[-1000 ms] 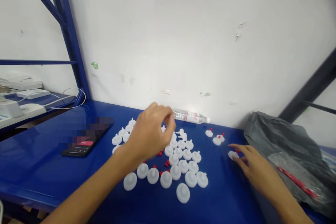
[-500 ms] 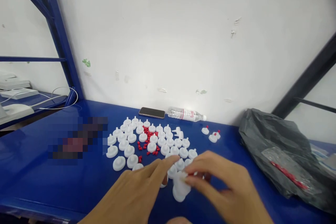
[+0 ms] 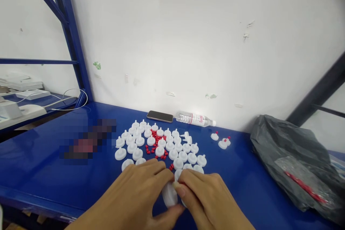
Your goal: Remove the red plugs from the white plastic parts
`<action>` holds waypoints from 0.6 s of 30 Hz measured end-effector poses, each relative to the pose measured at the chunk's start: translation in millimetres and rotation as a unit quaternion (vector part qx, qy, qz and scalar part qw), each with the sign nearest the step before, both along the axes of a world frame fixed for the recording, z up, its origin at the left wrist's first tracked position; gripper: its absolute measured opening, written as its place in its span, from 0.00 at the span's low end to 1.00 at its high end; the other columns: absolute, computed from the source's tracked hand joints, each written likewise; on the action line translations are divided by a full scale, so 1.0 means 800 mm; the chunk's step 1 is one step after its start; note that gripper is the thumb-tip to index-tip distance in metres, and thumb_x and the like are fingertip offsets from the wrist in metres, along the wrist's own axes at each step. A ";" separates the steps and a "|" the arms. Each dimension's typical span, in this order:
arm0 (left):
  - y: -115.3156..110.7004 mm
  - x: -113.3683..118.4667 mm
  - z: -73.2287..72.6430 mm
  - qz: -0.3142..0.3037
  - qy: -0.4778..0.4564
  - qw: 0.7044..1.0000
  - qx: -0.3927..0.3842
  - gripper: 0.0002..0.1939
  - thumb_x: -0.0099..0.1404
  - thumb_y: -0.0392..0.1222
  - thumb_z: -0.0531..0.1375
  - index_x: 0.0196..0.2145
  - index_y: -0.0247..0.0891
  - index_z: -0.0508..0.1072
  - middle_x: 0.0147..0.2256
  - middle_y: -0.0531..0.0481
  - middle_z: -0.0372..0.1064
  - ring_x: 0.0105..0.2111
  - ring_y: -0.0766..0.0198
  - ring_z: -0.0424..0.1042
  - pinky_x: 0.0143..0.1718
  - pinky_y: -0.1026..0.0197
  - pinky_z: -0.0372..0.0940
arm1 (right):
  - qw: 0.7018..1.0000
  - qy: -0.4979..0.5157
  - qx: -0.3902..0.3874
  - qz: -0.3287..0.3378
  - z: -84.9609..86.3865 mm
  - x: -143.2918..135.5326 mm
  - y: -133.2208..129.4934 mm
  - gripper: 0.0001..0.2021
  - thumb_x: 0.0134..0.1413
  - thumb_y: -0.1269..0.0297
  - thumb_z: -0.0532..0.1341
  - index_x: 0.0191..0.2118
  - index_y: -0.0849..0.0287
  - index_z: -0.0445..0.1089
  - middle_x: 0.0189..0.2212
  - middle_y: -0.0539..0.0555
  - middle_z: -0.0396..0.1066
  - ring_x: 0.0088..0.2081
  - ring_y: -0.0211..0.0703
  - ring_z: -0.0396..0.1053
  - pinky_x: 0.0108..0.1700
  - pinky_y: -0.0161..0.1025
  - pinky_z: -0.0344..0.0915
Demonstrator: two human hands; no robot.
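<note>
Near the front of the blue table, my left hand [image 3: 147, 190] has its thumb and fingers closed around a white round cap [image 3: 169, 196]. My right hand [image 3: 201, 196] touches it on the right, fingertips pinched at the cap's side; what they pinch is mostly hidden, with a trace of red by the fingers. Beyond both hands lie several white caps with spouts [image 3: 137, 153], spread in a wide cluster. Small red pieces [image 3: 156, 140] are heaped among them. Farther right sit three white caps with red tips [image 3: 215, 136].
A phone [image 3: 160, 116] and a clear plastic bottle [image 3: 195, 119] lie by the wall. A dark plastic bag [image 3: 280, 147] with a clear bag of red pieces [image 3: 306, 186] is at the right. Blue frame posts [image 3: 72, 36] stand at the left.
My hands have come together; the right hand moved left to the left hand, which now grips a white cap. The view has shifted slightly, moving the table items right in the picture.
</note>
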State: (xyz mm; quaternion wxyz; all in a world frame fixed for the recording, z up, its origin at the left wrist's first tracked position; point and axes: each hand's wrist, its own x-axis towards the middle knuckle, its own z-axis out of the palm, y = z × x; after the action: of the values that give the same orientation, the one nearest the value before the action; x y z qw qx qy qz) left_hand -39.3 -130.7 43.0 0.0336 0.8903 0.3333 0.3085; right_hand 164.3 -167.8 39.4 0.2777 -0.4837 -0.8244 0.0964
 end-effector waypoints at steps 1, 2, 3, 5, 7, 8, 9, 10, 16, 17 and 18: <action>-0.001 -0.001 0.000 -0.010 0.000 1.000 -0.002 0.09 0.58 0.47 0.70 0.35 0.47 0.76 0.36 0.53 0.79 0.33 0.57 0.78 0.33 0.57 0.71 | 1.000 0.001 0.000 0.010 0.003 0.002 0.000 0.18 0.76 0.57 0.49 0.33 0.54 0.67 0.32 0.47 0.74 0.29 0.35 0.70 0.32 0.33 0.62; -0.002 -0.001 0.000 -0.024 0.000 1.000 -0.008 0.10 0.58 0.48 0.70 0.37 0.47 0.76 0.37 0.53 0.80 0.34 0.57 0.78 0.35 0.57 0.72 | 1.000 0.008 0.003 0.024 0.006 0.005 0.000 0.19 0.76 0.55 0.48 0.34 0.54 0.68 0.32 0.48 0.73 0.30 0.35 0.70 0.32 0.33 0.62; -0.004 -0.001 0.000 -0.038 -0.002 0.999 -0.019 0.11 0.59 0.49 0.70 0.38 0.48 0.76 0.38 0.53 0.80 0.35 0.57 0.79 0.37 0.58 0.73 | 0.999 0.019 0.007 0.039 0.009 0.008 -0.001 0.20 0.76 0.54 0.48 0.34 0.54 0.68 0.32 0.48 0.72 0.30 0.35 0.69 0.33 0.33 0.63; -0.008 0.000 0.000 -0.062 -0.012 0.997 -0.053 0.09 0.61 0.48 0.69 0.38 0.48 0.76 0.39 0.53 0.80 0.36 0.59 0.78 0.37 0.60 0.73 | 0.997 0.050 0.011 0.063 0.014 0.014 -0.002 0.22 0.75 0.51 0.48 0.33 0.54 0.69 0.31 0.48 0.69 0.30 0.34 0.68 0.33 0.32 0.63; -0.011 0.000 0.001 -0.076 -0.030 0.992 -0.099 0.06 0.63 0.48 0.67 0.36 0.47 0.76 0.38 0.53 0.80 0.36 0.60 0.77 0.36 0.62 0.73 | 0.994 0.082 0.022 0.068 0.015 0.016 -0.003 0.23 0.74 0.48 0.48 0.32 0.53 0.71 0.32 0.49 0.65 0.29 0.34 0.66 0.31 0.32 0.63; -0.012 -0.001 0.002 -0.082 -0.039 0.989 -0.121 0.06 0.64 0.49 0.66 0.35 0.47 0.76 0.37 0.53 0.80 0.34 0.61 0.77 0.36 0.63 0.72 | 0.993 0.093 0.033 0.067 0.014 0.016 -0.004 0.23 0.73 0.46 0.49 0.32 0.53 0.71 0.33 0.49 0.65 0.29 0.34 0.66 0.31 0.33 0.63; -0.013 -0.002 0.002 -0.088 -0.044 0.985 -0.142 0.06 0.65 0.49 0.65 0.33 0.47 0.76 0.35 0.54 0.80 0.33 0.62 0.76 0.35 0.64 0.72 | 0.992 0.101 0.046 0.065 0.012 0.015 -0.004 0.23 0.72 0.46 0.50 0.31 0.53 0.72 0.35 0.50 0.64 0.30 0.35 0.66 0.30 0.33 0.64; -0.013 -0.005 0.003 -0.096 -0.046 0.981 -0.163 0.07 0.66 0.50 0.64 0.32 0.46 0.76 0.34 0.54 0.79 0.32 0.63 0.75 0.35 0.64 0.71 | 0.990 0.105 0.060 0.068 0.008 0.014 -0.003 0.23 0.71 0.45 0.51 0.31 0.52 0.73 0.36 0.51 0.64 0.30 0.35 0.66 0.31 0.34 0.64; -0.008 -0.030 0.000 -0.123 -0.056 0.951 -0.280 0.10 0.66 0.53 0.63 0.39 0.47 0.77 0.34 0.53 0.75 0.30 0.66 0.70 0.31 0.67 0.67 | 0.978 0.117 0.159 0.068 -0.016 -0.002 0.001 0.26 0.71 0.43 0.49 0.32 0.51 0.78 0.43 0.54 0.63 0.33 0.37 0.66 0.33 0.37 0.67; -0.009 -0.032 0.000 -0.129 -0.069 0.944 -0.297 0.11 0.66 0.54 0.63 0.39 0.46 0.77 0.34 0.52 0.75 0.30 0.66 0.70 0.32 0.67 0.68 | 0.974 0.117 0.187 0.058 -0.020 -0.007 0.001 0.27 0.71 0.43 0.49 0.30 0.52 0.78 0.44 0.55 0.63 0.33 0.37 0.66 0.32 0.37 0.67; -0.010 -0.033 0.000 -0.131 -0.090 0.936 -0.315 0.11 0.65 0.54 0.63 0.39 0.46 0.77 0.34 0.52 0.74 0.31 0.66 0.70 0.34 0.67 0.68 | 0.970 0.111 0.212 0.042 -0.023 -0.011 -0.001 0.28 0.71 0.43 0.50 0.28 0.52 0.77 0.46 0.55 0.63 0.33 0.37 0.66 0.32 0.37 0.67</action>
State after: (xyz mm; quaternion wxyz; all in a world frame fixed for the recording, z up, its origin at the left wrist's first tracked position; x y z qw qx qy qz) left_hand -65.3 -138.9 43.1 0.3819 0.8387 0.2892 0.2591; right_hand 155.5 -168.4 20.8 0.4593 -0.3650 -0.8097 -0.0162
